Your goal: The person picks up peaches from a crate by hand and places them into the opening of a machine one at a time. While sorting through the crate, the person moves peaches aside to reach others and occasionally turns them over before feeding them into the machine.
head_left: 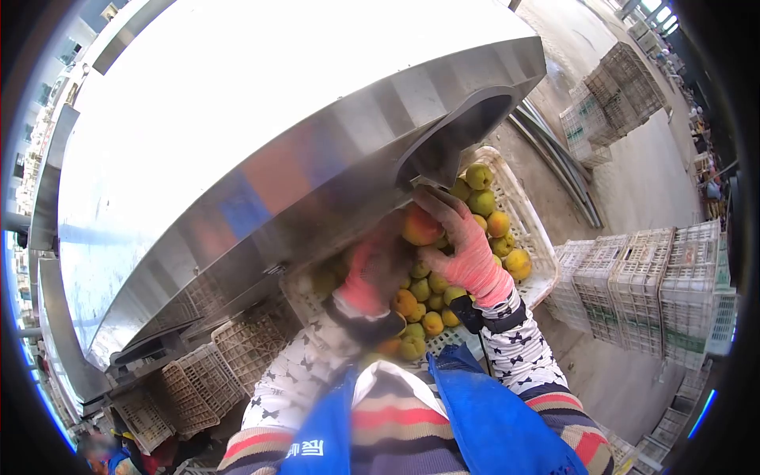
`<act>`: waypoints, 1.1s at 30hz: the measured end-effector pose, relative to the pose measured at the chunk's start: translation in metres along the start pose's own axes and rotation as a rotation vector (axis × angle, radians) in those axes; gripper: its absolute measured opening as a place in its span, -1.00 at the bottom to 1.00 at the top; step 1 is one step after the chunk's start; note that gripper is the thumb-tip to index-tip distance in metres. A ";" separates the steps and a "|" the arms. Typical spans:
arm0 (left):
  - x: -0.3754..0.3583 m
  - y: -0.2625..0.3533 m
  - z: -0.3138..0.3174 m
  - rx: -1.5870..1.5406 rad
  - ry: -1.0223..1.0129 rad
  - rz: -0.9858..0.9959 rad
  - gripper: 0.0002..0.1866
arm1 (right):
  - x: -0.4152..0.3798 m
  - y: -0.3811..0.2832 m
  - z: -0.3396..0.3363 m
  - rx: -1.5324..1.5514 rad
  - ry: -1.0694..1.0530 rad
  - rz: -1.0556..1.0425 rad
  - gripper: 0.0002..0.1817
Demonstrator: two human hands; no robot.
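My right hand (469, 255), in a pink glove with dark soiled fingertips, is curled round a red-orange peach (421, 226) just above the other fruit. The glove of my left hand (370, 273) is smeared by motion beside it, so its fingers cannot be read. Below both hands a white plastic crate (545, 265) holds many peaches (435, 302), green-yellow to orange. The crate's left part lies under the blurred left hand and the steel edge. A dark band with a black device (465, 315) is strapped at my right wrist.
A large steel-sided table (372, 119) with a glaring white top overhangs the crate's far side. Its dark chute (467, 127) opens just above the fruit. Stacked crates stand at right (633, 289), far right (613, 103) and lower left (202, 388). Metal rails (558, 162) lie on the floor.
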State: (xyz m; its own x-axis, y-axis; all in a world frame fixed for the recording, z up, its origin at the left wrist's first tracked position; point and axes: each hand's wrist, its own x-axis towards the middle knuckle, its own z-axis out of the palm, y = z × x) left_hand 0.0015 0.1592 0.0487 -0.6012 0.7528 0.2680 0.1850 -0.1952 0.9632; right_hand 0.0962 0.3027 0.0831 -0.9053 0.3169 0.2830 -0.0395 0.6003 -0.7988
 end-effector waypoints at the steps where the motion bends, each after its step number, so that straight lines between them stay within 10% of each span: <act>1: 0.001 0.006 0.002 -0.083 0.010 -0.012 -0.63 | 0.002 -0.009 -0.004 -0.047 0.016 0.010 -0.14; 7: 0.000 -0.003 0.011 -0.756 0.259 -0.429 -0.56 | 0.017 -0.012 -0.011 -0.193 0.193 0.181 -0.27; 13: -0.054 -0.044 -0.025 -0.206 -0.064 -0.917 -0.54 | 0.105 0.074 0.013 -0.862 0.176 0.112 -0.64; 18: -0.087 -0.094 -0.041 0.149 -0.258 -0.961 -0.60 | 0.057 0.006 -0.009 -0.148 0.533 -0.118 -0.71; 21: -0.115 -0.128 -0.058 0.106 -0.241 -0.811 -0.48 | -0.009 0.019 0.018 -0.375 -0.247 0.377 -0.54; 25: -0.087 -0.069 -0.049 0.345 -0.394 -0.875 -0.39 | -0.078 0.069 0.088 -0.532 -1.042 0.279 -0.73; 29: -0.073 -0.089 -0.043 0.538 -0.468 -0.787 -0.32 | -0.133 0.121 0.155 -0.577 -0.922 0.235 -0.78; 33: -0.056 -0.107 -0.043 0.704 -0.604 -0.663 -0.28 | -0.084 0.088 0.098 -0.421 -1.058 0.359 -0.41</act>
State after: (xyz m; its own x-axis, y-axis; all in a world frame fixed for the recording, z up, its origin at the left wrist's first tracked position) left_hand -0.0178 0.1111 -0.0688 -0.3059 0.7929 -0.5270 0.4798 0.6065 0.6340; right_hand 0.1269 0.2571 -0.0634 -0.7430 -0.1277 -0.6570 0.2503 0.8573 -0.4498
